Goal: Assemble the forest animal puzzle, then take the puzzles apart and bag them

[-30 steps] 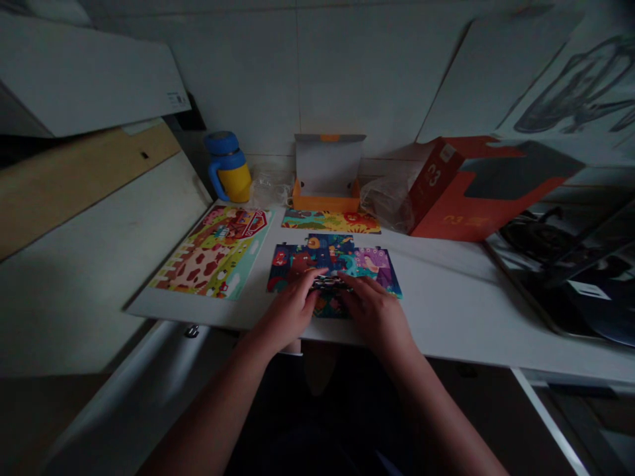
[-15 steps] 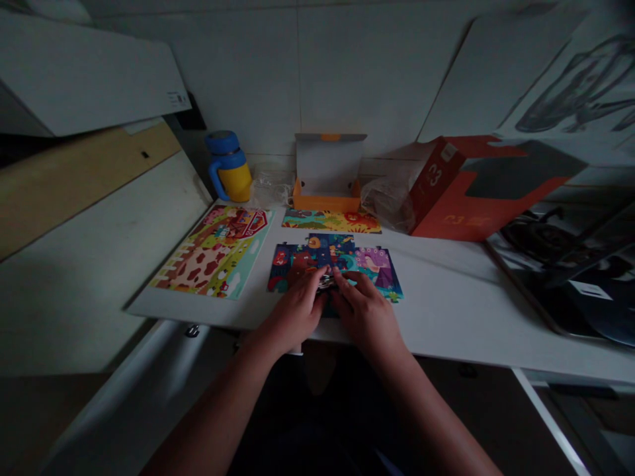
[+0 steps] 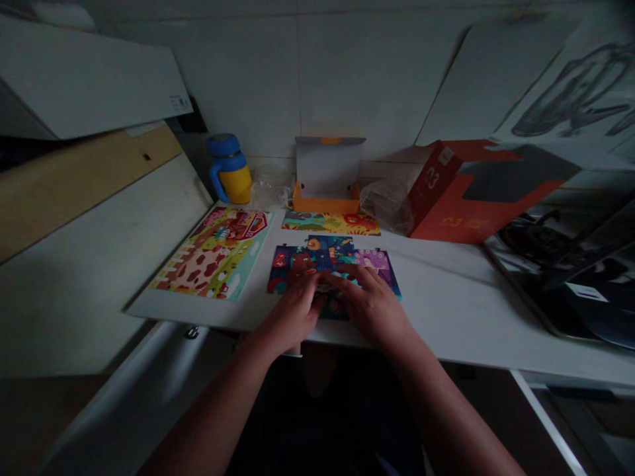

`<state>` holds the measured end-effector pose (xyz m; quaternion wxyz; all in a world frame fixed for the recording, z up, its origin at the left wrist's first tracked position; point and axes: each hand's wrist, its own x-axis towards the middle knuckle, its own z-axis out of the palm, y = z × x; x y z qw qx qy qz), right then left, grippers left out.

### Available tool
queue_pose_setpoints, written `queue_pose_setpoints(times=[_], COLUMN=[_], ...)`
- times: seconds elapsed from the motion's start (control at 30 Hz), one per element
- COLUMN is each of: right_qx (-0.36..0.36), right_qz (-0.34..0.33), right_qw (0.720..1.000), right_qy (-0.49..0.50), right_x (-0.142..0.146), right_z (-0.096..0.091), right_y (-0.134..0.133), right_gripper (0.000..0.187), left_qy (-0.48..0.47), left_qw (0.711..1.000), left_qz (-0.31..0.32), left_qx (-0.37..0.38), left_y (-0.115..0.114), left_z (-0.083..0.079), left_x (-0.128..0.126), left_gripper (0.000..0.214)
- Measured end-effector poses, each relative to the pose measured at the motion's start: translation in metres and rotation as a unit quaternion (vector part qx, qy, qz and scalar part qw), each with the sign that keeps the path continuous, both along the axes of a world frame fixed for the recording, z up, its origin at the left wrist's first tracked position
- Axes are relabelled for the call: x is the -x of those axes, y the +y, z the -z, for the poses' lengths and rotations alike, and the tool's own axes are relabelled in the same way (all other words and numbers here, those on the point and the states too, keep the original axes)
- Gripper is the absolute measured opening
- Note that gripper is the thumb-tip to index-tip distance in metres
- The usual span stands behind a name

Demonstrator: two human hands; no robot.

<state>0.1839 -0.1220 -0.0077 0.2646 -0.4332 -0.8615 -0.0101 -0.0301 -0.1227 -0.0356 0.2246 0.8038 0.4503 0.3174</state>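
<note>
- Head view: dark-blue puzzle (image 3: pixel 322 254) flat on the white counter (image 3: pixel 446 291), near its front edge, under and just beyond the left hand (image 3: pixel 297 301) and right hand (image 3: pixel 370 301); long axis running left to right, crosswise to the reach, outline stepped.
- Left hand over the lower left of the puzzle's middle, right hand over the lower right; neither plainly nearer.
- Both hands curled inward, fingertips close together, narrow gap between; cannot tell whether holding a loose piece or only pressing on the puzzle.
- Jungle-picture strip (image 3: pixel 330 223) just beyond the puzzle, flat, apart from it, long axis also left to right.
- Farm-picture sheet (image 3: pixel 213 254) flat at the left, well apart from the left hand, long axis slanting away.
- Small orange box (image 3: pixel 326 203) behind the strip, lid raised; floor hidden by the front side, so cannot tell of any contents.
- Clear plastic on either side of it: left wrap (image 3: pixel 272 192) near the blue-and-yellow mug (image 3: pixel 233 177), upright and lidded, inside hidden; right wrap (image 3: pixel 387 203) beside the large orange box (image 3: pixel 449 205) marked "03", contents not in sight.
</note>
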Motion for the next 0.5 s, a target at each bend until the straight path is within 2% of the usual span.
queue_pose_setpoints(times=[0.13,0.2,0.37,0.5], right_qx=[-0.011,0.007,0.111,0.162], right_qz=[0.005,0.020,0.087,0.129], right_qw=[0.999,0.998,0.979,0.959], right_qy=[0.031,0.056,0.150,0.196], right_x=[-0.011,-0.017,-0.031,-0.036], right_z=[0.000,0.002,0.007,0.009], right_y=[0.007,0.009,0.009,0.007], right_gripper=[0.024,0.016,0.009,0.009], left_qy=[-0.011,-0.007,-0.001,-0.011], left_qw=[1.000,1.000,1.000,1.000], left_qz=[0.013,0.009,0.000,-0.007], left_qx=[0.012,0.009,0.010,0.013], left_y=[-0.001,-0.001,-0.003,-0.003], left_z=[-0.010,-0.012,-0.013,-0.014], left_x=[-0.002,-0.002,-0.001,0.000], left_gripper=[0.048,0.044,0.040,0.039])
